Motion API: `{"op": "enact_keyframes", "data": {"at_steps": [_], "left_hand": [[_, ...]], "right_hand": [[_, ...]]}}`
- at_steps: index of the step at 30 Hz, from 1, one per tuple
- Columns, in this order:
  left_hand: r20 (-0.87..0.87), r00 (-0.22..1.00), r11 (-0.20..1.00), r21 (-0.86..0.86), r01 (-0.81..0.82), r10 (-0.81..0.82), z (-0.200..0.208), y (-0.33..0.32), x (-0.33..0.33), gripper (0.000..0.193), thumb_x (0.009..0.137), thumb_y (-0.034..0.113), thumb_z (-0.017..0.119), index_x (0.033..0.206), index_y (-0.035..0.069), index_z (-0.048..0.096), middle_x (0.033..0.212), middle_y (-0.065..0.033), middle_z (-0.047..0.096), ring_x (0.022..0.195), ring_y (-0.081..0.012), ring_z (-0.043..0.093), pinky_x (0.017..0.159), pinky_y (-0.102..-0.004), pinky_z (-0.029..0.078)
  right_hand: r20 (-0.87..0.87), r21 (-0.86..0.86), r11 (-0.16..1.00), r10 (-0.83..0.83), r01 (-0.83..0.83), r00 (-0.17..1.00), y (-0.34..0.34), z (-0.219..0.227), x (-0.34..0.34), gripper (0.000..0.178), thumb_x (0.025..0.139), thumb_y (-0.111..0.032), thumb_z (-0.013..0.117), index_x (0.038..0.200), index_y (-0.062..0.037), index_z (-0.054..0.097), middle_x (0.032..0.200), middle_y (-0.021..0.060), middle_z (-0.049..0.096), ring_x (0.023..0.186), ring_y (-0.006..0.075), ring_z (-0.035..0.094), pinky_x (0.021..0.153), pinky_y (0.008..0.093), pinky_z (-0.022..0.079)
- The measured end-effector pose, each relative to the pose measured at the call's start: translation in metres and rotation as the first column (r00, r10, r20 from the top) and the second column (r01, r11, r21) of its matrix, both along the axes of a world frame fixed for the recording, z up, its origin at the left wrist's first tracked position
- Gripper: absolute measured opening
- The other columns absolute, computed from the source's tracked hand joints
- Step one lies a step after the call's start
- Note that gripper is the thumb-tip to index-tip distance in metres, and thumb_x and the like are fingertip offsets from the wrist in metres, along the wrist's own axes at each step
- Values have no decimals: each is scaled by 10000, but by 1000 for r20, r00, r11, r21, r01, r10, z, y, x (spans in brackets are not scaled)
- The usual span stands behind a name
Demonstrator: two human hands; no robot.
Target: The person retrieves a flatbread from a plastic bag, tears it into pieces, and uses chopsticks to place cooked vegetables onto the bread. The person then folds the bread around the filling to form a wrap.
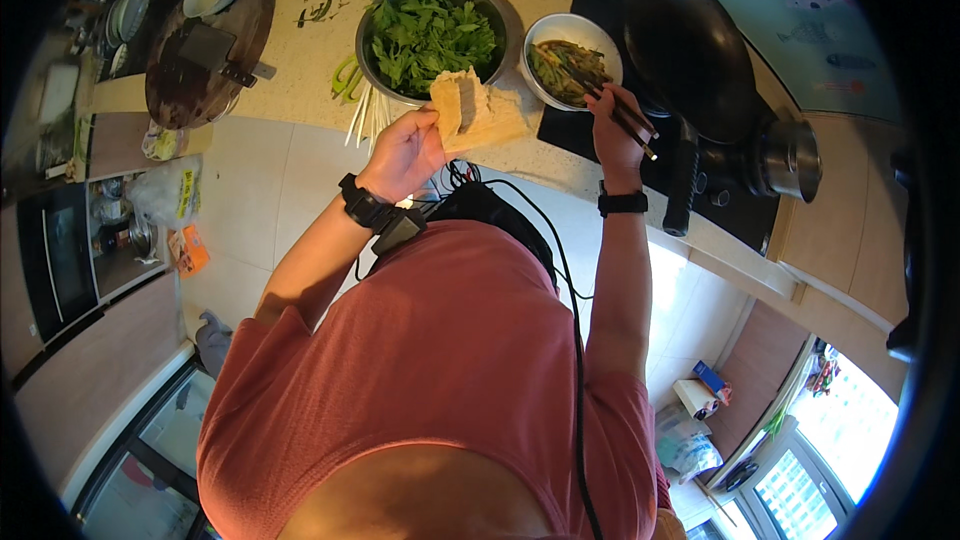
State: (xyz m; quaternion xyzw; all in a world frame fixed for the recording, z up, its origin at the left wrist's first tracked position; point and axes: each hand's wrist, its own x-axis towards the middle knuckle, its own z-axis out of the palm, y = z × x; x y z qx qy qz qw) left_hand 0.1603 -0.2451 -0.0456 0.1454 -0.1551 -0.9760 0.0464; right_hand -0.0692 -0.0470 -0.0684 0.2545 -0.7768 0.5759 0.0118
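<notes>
Between the thumb and fingers of my left hand is a thin tan flatbread with a ragged, torn edge, held over the counter's front edge. My right hand grips dark chopsticks. Their tips reach into a white bowl of cooked, shredded greenish-brown food. Left of that bowl, behind the flatbread, stands a metal bowl full of leafy greens. Pale stalks hang over the counter edge beside it.
A black wok sits on the dark hob at right, its handle jutting toward me, with a metal pot beyond. At left, a cleaver lies on a round chopping board. A black cable runs along my body.
</notes>
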Motion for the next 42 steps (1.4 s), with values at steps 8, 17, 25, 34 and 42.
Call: {"op": "enact_keyframes", "data": {"at_steps": [8,17,25,34,42], "left_hand": [[-9,1000,1000,-6,25,-25,-22,11,-49,469,935,169,411,1362,-17,359,1373,-165,466,1268,-275,463,1083,-442,348],[-15,1000,999,40,4,-3,-39,16,-91,447,928,168,420,1332,-20,390,1364,-170,471,1260,-286,467,1089,-446,338],[-95,995,999,41,28,-24,-22,23,-98,437,917,174,447,1317,3,411,1312,-155,520,1224,-266,502,1076,-412,350],[-55,998,999,6,35,-35,-18,13,-88,442,908,152,480,1314,-6,405,1337,-160,499,1245,-268,484,1084,-416,343],[-62,997,994,100,47,-41,-14,-3,-58,470,922,163,444,1360,2,382,1366,-168,477,1271,-277,459,1076,-430,344]], "right_hand": [[20,-37,998,-45,46,999,15,46,19,139,908,-59,576,1026,2,617,882,151,700,812,197,708,690,255,567],[187,-159,987,-6,36,982,30,106,64,156,925,-17,510,1044,52,586,921,187,681,855,222,700,747,262,561],[180,-89,993,93,-78,979,20,116,94,141,904,12,519,1019,65,582,905,179,681,811,202,701,696,245,551],[208,-204,979,41,2,977,29,121,94,166,925,-12,478,1055,55,556,925,176,676,813,216,703,725,256,546],[265,-8,980,-189,199,946,25,64,34,174,914,-61,559,1073,8,571,908,136,679,825,195,698,698,256,550]]}}
